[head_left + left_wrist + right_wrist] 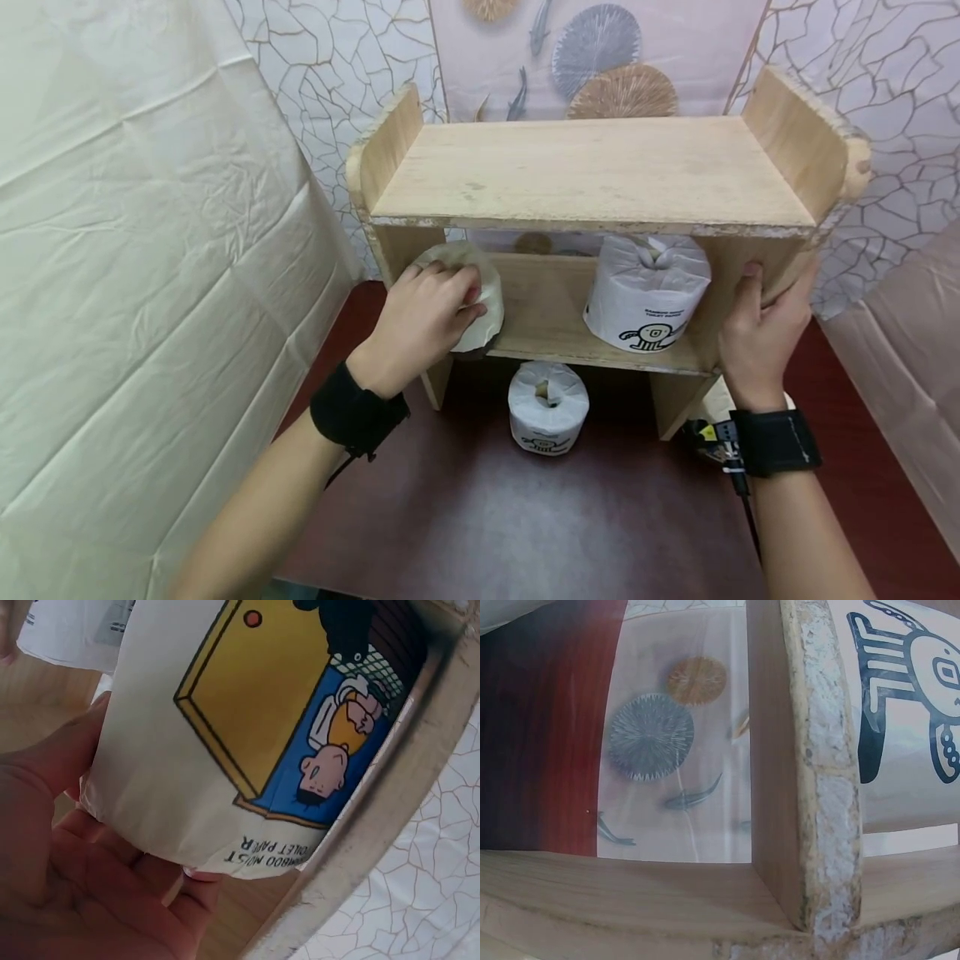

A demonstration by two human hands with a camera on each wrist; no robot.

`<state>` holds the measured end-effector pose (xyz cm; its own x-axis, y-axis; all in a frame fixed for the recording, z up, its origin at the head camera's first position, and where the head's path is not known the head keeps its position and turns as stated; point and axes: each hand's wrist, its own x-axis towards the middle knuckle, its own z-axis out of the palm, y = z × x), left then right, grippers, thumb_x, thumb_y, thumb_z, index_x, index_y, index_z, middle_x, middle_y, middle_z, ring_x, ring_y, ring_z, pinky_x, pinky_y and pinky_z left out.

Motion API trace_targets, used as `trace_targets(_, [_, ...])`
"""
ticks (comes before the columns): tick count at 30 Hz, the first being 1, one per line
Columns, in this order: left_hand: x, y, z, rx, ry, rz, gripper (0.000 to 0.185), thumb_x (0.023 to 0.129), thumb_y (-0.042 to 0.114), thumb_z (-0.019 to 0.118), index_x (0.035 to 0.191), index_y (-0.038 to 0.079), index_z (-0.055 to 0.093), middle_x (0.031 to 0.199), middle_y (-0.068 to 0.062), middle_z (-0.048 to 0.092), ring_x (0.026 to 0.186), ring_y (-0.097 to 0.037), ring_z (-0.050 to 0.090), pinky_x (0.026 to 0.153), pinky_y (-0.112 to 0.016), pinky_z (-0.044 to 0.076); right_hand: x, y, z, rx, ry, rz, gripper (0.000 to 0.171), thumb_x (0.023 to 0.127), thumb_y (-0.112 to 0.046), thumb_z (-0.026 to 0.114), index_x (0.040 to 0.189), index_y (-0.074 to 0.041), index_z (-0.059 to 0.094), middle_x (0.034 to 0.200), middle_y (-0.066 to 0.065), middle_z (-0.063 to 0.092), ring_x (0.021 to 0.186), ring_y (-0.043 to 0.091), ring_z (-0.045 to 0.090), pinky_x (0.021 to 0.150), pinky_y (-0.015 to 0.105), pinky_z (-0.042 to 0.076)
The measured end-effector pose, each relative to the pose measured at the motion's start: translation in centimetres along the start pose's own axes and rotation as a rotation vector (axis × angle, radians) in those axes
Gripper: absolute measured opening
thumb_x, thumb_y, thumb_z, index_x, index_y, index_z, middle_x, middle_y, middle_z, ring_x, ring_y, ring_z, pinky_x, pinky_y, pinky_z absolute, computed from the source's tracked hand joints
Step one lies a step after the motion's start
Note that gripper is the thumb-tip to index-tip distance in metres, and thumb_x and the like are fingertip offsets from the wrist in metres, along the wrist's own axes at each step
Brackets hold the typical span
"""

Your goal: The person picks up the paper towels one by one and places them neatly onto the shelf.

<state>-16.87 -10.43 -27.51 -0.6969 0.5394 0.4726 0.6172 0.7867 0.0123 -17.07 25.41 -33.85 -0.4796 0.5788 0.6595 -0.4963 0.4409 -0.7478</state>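
My left hand [431, 312] grips a cream-wrapped toilet roll [491, 308] at the left end of the wooden shelf's [600, 167] middle level. The left wrist view shows the roll's printed wrapper [165, 765] with a yellow and blue cartoon, thumb and fingers around one end. My right hand [768, 342] holds the shelf's right side panel, thumb on the inner face and fingers around the outer side; the right wrist view shows the shelf's worn edge [829, 787] but no fingers. A white-wrapped toilet roll [637, 292] stands upright on the middle level's right side.
Another white toilet roll [547, 417] stands on the dark red table [555, 517] beneath the shelf's middle level. A partly hidden object [716, 404] lies behind my right wrist. Pale cloth [150, 250] hangs at the left, and a patterned backdrop [330, 75] stands behind.
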Motion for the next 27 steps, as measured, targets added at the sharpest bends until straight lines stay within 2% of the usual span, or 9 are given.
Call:
trace_targets(7, [1.0,-0.8,-0.4,0.009,-0.087,0.008,0.027,0.097,0.025,0.08,0.087,0.014,0.057,0.073,0.003,0.055,0.084,-0.023,0.059,0.08,-0.041,0.041,0.4,0.3,0.1,0.002,-0.006,-0.004,0.044,0.103,-0.014,0.056,0.147,-0.013,0.056,0.114,-0.005,0.064,0.103,0.013,0.06,0.091,0.023,0.043])
trace_targets(14, [1.6,-1.6,-0.8,0.032,-0.124,-0.021,0.025,0.098,0.025,0.079,0.089,0.014,0.059,0.075,0.002,0.058,0.086,-0.022,0.061,0.084,-0.043,0.043,0.8,0.3,0.5,0.025,-0.051,-0.053,0.045,0.104,-0.018,0.056,0.148,-0.014,0.055,0.116,-0.006,0.065,0.105,0.016,0.062,0.09,0.025,0.045])
trace_targets(18, [1.9,-1.6,-0.7,0.051,-0.153,-0.033,0.022,0.1,0.026,0.077,0.094,0.013,0.06,0.081,0.001,0.062,0.092,-0.025,0.063,0.087,-0.044,0.043,0.8,-0.1,0.6,0.022,-0.027,-0.021,0.045,0.103,-0.016,0.056,0.148,-0.015,0.055,0.116,-0.004,0.065,0.104,0.015,0.061,0.091,0.024,0.044])
trace_targets(21, [2.0,-1.3,-0.3,0.073,-0.135,-0.028,0.017,0.101,0.022,0.073,0.096,0.011,0.061,0.082,0.0,0.062,0.098,-0.028,0.063,0.09,-0.046,0.044,0.6,-0.3,0.4,0.015,-0.012,-0.002,0.046,0.103,-0.014,0.056,0.149,-0.015,0.055,0.116,-0.003,0.065,0.104,0.014,0.06,0.092,0.024,0.043])
trace_targets(27, [1.4,-0.9,1.1,0.118,-0.005,0.006,0.009,0.094,0.015,0.064,0.094,0.007,0.061,0.077,-0.005,0.06,0.092,-0.033,0.063,0.086,-0.047,0.046,0.0,0.2,-0.2,-0.007,-0.019,-0.008,0.046,0.104,-0.015,0.055,0.15,-0.016,0.054,0.111,-0.006,0.062,0.101,0.013,0.059,0.09,0.024,0.042])
